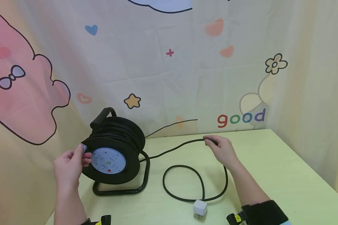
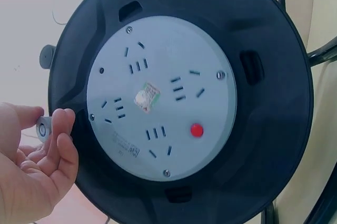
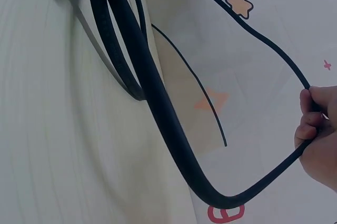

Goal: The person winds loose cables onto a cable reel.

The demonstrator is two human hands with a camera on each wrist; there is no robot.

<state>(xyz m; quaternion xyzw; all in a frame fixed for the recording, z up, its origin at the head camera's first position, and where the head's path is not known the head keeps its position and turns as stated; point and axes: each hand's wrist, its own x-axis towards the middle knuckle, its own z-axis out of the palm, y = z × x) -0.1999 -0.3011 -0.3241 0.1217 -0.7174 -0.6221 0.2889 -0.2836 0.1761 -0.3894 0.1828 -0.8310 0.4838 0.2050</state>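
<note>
A black cable reel stands on the table at left, its round grey socket panel facing me. My left hand pinches the small grey crank knob at the reel's rim between thumb and fingers. Black cord runs from the reel to my right hand, which grips it above the table. Beyond that hand the cord drops and loops on the tabletop, ending in a white plug near the front. In the right wrist view, fingers curl round the cord.
The reel rests on a black tubular stand and has a carry handle on top. A pale yellow-green table lies under everything. Behind it hangs a printed curtain with cartoon shapes.
</note>
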